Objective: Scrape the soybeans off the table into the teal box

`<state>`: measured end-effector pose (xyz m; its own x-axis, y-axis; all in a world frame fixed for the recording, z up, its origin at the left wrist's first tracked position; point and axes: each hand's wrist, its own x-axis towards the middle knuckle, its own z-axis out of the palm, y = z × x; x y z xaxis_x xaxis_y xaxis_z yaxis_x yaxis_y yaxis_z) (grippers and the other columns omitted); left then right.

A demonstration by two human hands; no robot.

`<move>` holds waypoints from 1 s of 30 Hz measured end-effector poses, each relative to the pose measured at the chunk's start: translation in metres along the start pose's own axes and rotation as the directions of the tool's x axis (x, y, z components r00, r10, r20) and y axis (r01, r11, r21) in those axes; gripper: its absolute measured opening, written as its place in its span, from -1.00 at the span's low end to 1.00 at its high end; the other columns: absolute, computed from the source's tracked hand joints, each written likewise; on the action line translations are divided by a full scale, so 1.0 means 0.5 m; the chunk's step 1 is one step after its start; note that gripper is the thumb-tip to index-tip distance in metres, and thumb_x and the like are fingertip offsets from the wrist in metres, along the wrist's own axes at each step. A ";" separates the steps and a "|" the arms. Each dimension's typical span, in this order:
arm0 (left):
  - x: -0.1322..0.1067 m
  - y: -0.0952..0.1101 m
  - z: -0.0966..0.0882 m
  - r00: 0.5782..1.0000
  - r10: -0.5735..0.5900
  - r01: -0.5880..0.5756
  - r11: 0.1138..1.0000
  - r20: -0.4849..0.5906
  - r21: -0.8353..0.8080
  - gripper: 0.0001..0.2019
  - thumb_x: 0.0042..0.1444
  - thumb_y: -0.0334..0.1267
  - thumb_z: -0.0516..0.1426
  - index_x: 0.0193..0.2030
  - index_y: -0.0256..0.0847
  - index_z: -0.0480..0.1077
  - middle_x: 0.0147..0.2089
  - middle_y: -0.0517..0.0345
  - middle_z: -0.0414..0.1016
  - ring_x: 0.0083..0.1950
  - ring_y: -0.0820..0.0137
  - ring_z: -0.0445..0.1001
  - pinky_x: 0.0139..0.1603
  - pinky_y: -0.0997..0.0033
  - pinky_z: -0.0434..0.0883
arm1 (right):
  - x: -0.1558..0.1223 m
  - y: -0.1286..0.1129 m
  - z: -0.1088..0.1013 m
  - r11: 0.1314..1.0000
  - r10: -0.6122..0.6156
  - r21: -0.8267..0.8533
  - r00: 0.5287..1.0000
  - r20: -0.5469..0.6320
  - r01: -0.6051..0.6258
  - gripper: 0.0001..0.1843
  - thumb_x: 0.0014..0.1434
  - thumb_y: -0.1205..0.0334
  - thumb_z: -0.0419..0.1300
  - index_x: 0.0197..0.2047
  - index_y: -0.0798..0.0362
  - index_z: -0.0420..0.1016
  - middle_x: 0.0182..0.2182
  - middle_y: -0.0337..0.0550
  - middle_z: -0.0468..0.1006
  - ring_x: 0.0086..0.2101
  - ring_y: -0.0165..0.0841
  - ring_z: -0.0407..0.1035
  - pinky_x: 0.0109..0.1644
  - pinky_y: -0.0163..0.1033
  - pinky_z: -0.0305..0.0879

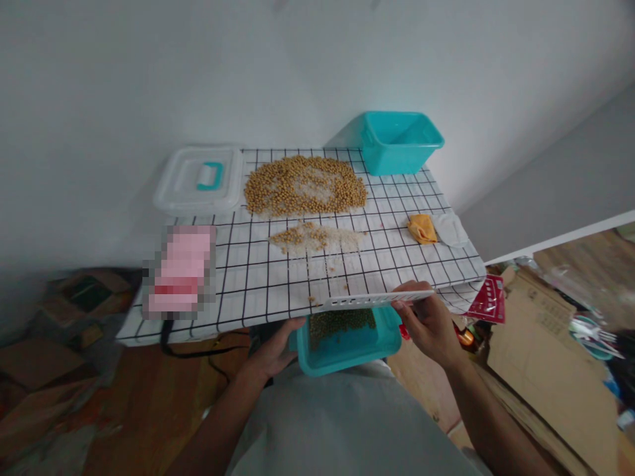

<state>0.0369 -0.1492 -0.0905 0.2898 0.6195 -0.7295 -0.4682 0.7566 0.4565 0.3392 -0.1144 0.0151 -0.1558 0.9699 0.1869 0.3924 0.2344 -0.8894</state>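
Note:
My left hand is closed on the left rim of a teal plastic bin, held below the table's front edge close to my body. Small dark green beans lie inside at its far side. In my right hand is a flat white plastic strip with slots, seen nearly edge-on along the table edge above the bin. Beyond it, a small patch of yellow beans mixed with pale grains lies on the checked cloth. Farther back spreads a larger heap of yellow beans.
A second teal bin stands at the back right, a clear lid with a teal handle at the back left. Folded orange cloth and white cloth lie right. A blurred pink object sits left. Cardboard covers floor.

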 end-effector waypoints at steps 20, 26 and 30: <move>-0.020 0.003 -0.018 0.988 0.147 -0.153 0.961 0.044 0.231 -0.91 0.14 -0.31 0.25 -0.23 -0.26 0.50 -0.18 0.13 0.61 -0.18 0.32 0.56 0.01 0.15 0.45 | 0.019 -0.008 0.010 1.000 -0.024 -0.002 0.999 0.026 0.024 -0.87 0.26 0.16 0.24 -0.16 0.00 0.41 -0.27 -0.12 0.51 -0.30 -0.30 0.43 -0.28 -0.22 0.39; -0.034 0.016 0.011 0.988 0.147 -0.135 0.970 -0.046 0.200 -0.81 -0.17 -0.50 0.32 -0.42 -0.14 0.50 -0.49 0.28 0.57 -0.42 0.33 0.47 -0.19 0.38 0.42 | 0.032 -0.006 0.020 1.000 0.004 -0.011 0.998 -0.058 -0.005 -0.82 0.25 0.11 0.25 -0.13 0.00 0.42 -0.28 -0.11 0.53 -0.28 -0.28 0.45 -0.32 -0.24 0.41; -0.043 0.023 0.024 0.987 0.138 -0.120 0.974 -0.078 0.193 -0.88 -0.12 -0.44 0.27 -0.47 -0.14 0.48 -0.53 0.25 0.55 -0.45 0.31 0.46 -0.19 0.33 0.42 | 0.059 -0.011 0.027 0.997 0.000 -0.075 0.997 -0.079 -0.006 -0.79 0.25 0.07 0.24 -0.14 0.00 0.42 -0.28 -0.10 0.56 -0.24 -0.23 0.47 -0.27 -0.20 0.42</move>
<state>0.0354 -0.1514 -0.0636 0.1567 0.6995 -0.6973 -0.3300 0.7025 0.6306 0.3200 -0.0878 0.0200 -0.0837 0.9720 0.2194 0.4605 0.2330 -0.8565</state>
